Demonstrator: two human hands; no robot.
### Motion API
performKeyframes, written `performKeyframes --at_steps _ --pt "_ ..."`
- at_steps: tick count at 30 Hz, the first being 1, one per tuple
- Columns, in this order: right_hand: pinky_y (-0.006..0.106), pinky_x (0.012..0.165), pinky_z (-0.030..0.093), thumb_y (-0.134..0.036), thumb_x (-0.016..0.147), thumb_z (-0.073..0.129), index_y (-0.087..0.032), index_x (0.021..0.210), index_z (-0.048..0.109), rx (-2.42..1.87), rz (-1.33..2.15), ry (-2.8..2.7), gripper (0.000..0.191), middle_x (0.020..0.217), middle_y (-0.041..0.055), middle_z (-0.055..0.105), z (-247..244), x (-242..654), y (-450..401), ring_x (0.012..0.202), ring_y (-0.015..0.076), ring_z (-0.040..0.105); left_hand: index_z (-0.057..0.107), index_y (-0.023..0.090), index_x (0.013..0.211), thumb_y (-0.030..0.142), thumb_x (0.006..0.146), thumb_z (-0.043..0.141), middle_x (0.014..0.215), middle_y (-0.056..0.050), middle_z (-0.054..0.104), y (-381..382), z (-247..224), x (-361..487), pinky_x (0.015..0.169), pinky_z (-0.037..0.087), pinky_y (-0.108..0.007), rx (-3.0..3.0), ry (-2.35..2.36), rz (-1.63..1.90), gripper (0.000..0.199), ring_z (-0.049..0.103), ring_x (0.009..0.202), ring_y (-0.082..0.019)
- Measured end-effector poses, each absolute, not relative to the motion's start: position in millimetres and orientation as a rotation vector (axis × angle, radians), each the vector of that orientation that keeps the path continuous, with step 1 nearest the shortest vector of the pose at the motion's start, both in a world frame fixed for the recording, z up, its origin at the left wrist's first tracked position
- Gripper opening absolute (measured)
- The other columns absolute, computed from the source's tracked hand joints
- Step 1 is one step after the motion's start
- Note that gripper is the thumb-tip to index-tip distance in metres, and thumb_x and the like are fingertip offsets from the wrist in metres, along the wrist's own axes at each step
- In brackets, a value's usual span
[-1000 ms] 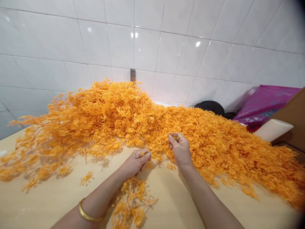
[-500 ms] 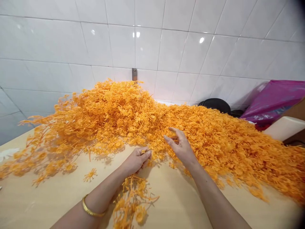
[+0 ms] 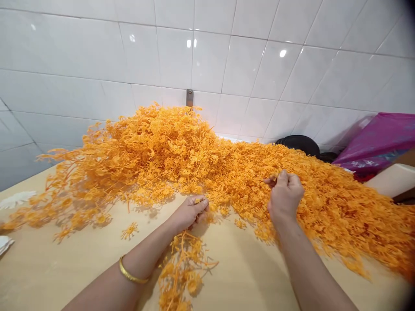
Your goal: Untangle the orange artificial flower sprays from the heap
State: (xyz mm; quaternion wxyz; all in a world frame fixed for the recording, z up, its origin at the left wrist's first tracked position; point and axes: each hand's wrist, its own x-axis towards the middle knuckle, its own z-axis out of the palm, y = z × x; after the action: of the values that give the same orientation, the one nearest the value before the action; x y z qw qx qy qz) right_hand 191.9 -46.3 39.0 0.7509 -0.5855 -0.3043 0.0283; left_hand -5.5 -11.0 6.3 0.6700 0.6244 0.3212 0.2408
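Observation:
A large heap of orange plastic flower sprigs point(image 3: 175, 147) spreads across the pale wooden table point(image 3: 233, 276). My left hand point(image 3: 191, 212) is closed around an orange sprig, near the front edge of the heap. Below its wrist lies a small orange bunch point(image 3: 181, 276) with curled stems. My right hand point(image 3: 285, 194) is closed over the right part of the heap, fingertips pinched together; what they hold, if anything, is too small to name. One loose orange flower point(image 3: 130, 230) rests on the table left of my left hand.
Behind the heap is a white tiled wall point(image 3: 210, 60) with a metal bracket point(image 3: 189, 97). Black round items point(image 3: 300, 144), a purple bag point(image 3: 376, 140) and a cream-coloured object point(image 3: 394, 179) are at the right back. White scraps point(image 3: 17, 199) lie at the left.
My right hand has moved right and its fingers have closed from an open spread. My left hand keeps its grip. The whole view has shifted slightly.

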Motion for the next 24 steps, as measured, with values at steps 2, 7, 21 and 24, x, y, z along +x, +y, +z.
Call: performKeyframes --at_steps 2,7,21,24 --pt "0.024 0.051 0.039 -0.034 0.075 0.046 -0.019 0.078 0.044 -1.288 0.182 -0.733 0.015 0.061 -0.0027 0.050 38 192 -47 0.050 0.0096 0.049 0.041 0.018 0.068 0.049 0.074 0.042 0.037 0.009 0.036 -8 5 -6 0.026 0.018 -0.015 1.330 0.710 0.599 0.032 0.025 0.023 -0.004" --pt "0.023 0.046 0.034 -0.039 0.076 0.045 -0.019 0.083 0.053 -1.474 0.423 -1.270 0.023 0.058 -0.0015 0.048 28 158 -52 0.049 0.0107 0.045 0.042 0.017 0.070 0.044 0.076 0.042 0.038 0.009 0.037 -3 3 -6 0.029 0.020 -0.015 1.211 0.689 0.688 0.028 0.028 0.026 -0.003" --pt "0.025 0.051 0.026 -0.029 0.082 0.039 -0.020 0.053 0.030 -1.507 0.015 -1.454 0.031 0.054 -0.0028 0.033 23 142 -50 0.052 0.0110 0.033 0.041 0.017 0.065 0.048 0.074 0.044 0.035 0.009 0.034 -8 7 -2 0.029 0.017 -0.016 1.371 0.597 0.549 0.033 0.021 0.026 -0.003" --pt "0.026 0.052 0.025 -0.027 0.083 0.036 -0.020 0.053 0.025 -1.543 -0.163 -1.453 0.032 0.056 -0.0016 0.035 21 144 -48 0.054 0.0121 0.033 0.041 0.017 0.064 0.049 0.073 0.046 0.033 0.009 0.032 -11 8 -1 0.030 0.015 -0.017 1.376 0.602 0.548 0.033 0.019 0.026 -0.003"
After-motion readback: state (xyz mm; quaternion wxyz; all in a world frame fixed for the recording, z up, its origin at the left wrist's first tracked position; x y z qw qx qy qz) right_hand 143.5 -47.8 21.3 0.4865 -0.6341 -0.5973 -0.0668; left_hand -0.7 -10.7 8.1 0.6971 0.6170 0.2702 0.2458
